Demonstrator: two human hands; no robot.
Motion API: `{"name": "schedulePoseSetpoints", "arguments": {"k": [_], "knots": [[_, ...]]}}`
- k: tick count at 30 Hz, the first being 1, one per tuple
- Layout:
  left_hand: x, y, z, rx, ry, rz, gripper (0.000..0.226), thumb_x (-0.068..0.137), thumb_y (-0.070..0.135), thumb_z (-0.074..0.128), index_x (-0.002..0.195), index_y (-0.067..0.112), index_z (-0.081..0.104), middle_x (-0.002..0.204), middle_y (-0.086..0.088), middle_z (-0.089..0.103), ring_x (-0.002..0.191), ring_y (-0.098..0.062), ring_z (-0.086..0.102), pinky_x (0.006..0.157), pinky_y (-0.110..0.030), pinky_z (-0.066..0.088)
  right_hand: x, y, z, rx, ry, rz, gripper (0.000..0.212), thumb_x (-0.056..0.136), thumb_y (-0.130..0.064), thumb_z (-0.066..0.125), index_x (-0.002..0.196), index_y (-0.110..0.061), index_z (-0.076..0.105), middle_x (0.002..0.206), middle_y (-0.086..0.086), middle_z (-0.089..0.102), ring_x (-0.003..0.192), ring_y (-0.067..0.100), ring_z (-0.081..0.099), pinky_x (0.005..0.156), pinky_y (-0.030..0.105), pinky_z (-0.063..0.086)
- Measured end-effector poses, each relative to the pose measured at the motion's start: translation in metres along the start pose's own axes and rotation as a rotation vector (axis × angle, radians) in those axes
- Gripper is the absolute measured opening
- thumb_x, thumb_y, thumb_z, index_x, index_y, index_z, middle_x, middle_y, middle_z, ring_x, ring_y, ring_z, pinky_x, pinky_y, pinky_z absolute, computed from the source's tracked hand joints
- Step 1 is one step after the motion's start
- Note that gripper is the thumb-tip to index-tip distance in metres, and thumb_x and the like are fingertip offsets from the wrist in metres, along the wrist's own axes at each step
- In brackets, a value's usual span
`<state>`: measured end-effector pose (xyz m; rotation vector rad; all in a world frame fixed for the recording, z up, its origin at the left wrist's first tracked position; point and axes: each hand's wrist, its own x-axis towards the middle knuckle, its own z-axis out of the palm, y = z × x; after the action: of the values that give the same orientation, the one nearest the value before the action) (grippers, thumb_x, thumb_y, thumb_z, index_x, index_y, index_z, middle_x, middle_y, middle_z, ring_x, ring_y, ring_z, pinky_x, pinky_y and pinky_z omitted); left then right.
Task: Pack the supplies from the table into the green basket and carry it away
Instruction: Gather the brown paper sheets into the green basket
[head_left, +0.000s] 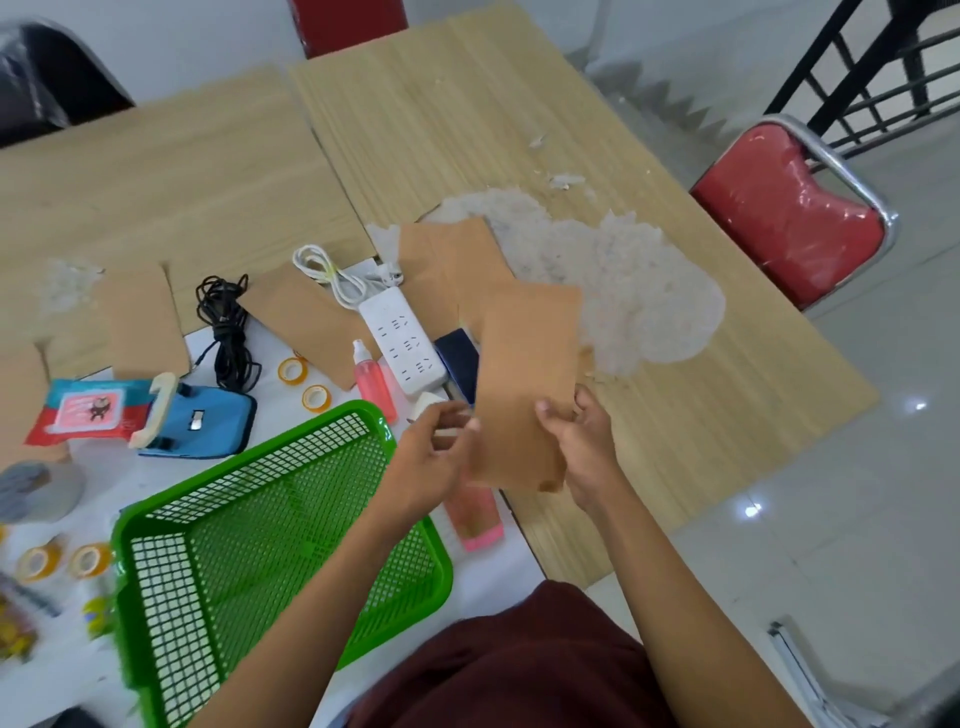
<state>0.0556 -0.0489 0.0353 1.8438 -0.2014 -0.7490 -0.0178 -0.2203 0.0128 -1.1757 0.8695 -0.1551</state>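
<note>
Brown envelope (524, 384), long axis near-to-far, is gripped at its near end by my right hand (582, 447) and, I think, my blurred left hand (431, 457); green basket (260, 467) lies just left.

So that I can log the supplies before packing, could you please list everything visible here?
Table: one, light wood, under everything.
Green basket: one, green, at the near table edge.
Power strip: one, white, beyond the basket.
Black cable: one, black, coiled left of the strip.
Spray bottle: one, pink, by the basket's far corner.
Tape rolls: at least four, yellowish, two beyond the basket, two to its left.
Wipes pack: one, red and teal, far left.
Pouch: one, blue, beside the wipes.
Loose envelopes: several, brown, scattered.
Chair: one, red, right of the table.
Held envelope: one, brown, between both hands.
Left hand: fingers grip its left edge.
Right hand: fingers grip its right edge.
</note>
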Motion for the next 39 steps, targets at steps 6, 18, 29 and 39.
{"name": "schedulePoseSetpoints", "arguments": {"k": [6,18,29,39], "knots": [[0.001,0.003,-0.035,-0.15,0.131,0.021,0.019,0.092,0.012,0.067,0.11,0.017,0.063,0.105,0.0,0.075,0.096,-0.018,0.071,0.084,-0.038,0.059,-0.005,0.004,0.049,-0.071,-0.287,-0.001,0.014,0.095,-0.016,0.067,0.107,-0.01,0.07,0.096,-0.001,0.077,0.088,0.008,0.072,0.072,0.021,0.054],[-0.034,-0.044,-0.139,0.79,0.37,0.016,0.015,0.089,0.02,0.06,0.091,0.019,0.045,0.069,0.0,0.057,0.066,-0.029,0.058,0.055,-0.04,0.05,0.085,0.08,0.028,-0.927,0.46,0.22,0.063,0.083,-0.043,0.07,0.135,-0.018,0.045,0.148,0.011,0.035,0.134,0.035,0.035,0.103,0.052,0.038],[-0.041,-0.089,-0.177,1.072,0.394,-0.044,0.017,0.079,0.013,0.063,0.094,0.013,0.056,0.077,0.0,0.058,0.079,-0.032,0.059,0.068,-0.037,0.033,0.077,0.095,0.055,-1.088,0.469,0.244,0.097,0.066,-0.056,0.083,0.141,-0.019,0.033,0.152,0.015,0.025,0.135,0.034,0.033,0.104,0.049,0.037],[-0.03,-0.103,-0.176,1.247,0.447,-0.014,0.019,0.079,0.018,0.068,0.097,0.011,0.064,0.106,-0.01,0.057,0.096,-0.033,0.054,0.079,-0.05,0.044,0.079,0.084,0.057,-1.066,0.52,0.311,0.101,0.055,-0.052,0.09,0.131,-0.018,0.035,0.137,0.017,0.036,0.122,0.035,0.041,0.095,0.046,0.04]]}}
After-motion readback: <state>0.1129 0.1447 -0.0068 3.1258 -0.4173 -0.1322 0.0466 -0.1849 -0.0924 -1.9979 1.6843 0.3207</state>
